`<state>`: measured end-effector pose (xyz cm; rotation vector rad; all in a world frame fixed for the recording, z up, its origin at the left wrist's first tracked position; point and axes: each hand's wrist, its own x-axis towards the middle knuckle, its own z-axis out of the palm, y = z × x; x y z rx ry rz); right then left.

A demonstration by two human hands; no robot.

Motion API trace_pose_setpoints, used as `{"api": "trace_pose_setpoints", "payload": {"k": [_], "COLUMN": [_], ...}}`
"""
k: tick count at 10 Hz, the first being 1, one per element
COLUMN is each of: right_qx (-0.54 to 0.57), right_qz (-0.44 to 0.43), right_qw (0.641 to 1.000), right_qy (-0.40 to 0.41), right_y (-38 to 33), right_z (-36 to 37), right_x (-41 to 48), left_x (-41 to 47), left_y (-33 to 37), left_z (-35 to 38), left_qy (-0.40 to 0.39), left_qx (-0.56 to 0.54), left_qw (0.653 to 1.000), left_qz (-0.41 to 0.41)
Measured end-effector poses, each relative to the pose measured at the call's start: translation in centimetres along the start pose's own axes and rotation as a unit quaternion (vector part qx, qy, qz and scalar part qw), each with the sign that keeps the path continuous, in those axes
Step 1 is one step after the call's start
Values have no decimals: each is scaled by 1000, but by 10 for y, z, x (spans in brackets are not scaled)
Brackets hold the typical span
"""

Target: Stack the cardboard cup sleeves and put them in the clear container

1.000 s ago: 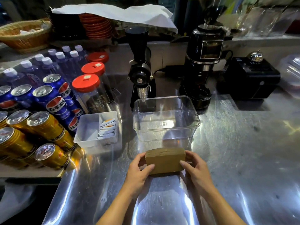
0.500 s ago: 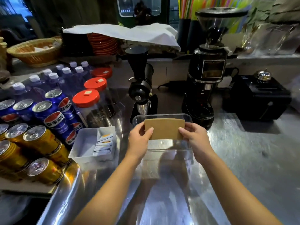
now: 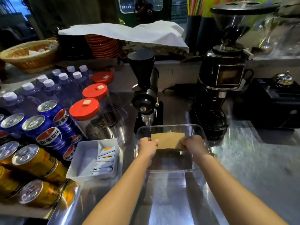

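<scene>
A brown stack of cardboard cup sleeves (image 3: pixel 168 140) is held flat-face towards me inside the clear container (image 3: pixel 172 170), which stands on the steel counter ahead. My left hand (image 3: pixel 148 146) grips the stack's left end and my right hand (image 3: pixel 193 144) grips its right end. Both hands are below the container's rim, with the stack near the far wall. The stack's lower edge is hidden by my fingers; I cannot tell whether it touches the bottom.
A white tray of sachets (image 3: pixel 95 159) sits just left of the container. Further left are soda cans (image 3: pixel 48 137), red-lidded jars (image 3: pixel 84 108) and water bottles. Two black coffee grinders (image 3: pixel 146 93) (image 3: pixel 222 85) stand behind it. Bare steel counter (image 3: pixel 251 168) lies to the right.
Both hands lifted the sleeve stack from the counter in front of the container, carried it over the rim and lowered it inside.
</scene>
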<state>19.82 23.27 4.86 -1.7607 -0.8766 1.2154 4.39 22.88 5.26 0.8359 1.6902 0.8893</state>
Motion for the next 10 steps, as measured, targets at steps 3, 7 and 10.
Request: {"api": "trace_pose_setpoints", "payload": {"k": [3, 7, 10], "right_qx": [-61, -202, -218], "right_qz": [30, -14, -85], "right_qw": [998, 979, 972], "right_qy": [3, 22, -4], "right_y": [8, 21, -20], "right_z": [12, 16, 0], "right_x": [25, 40, 5], "left_x": [26, 29, -2], "left_y": [-4, -2, 26], "left_z": [6, 10, -9], "left_qy": [12, 12, 87], "left_qx": [44, 174, 244], "left_qw": [998, 984, 952], "left_qz": [-39, -28, 160]}}
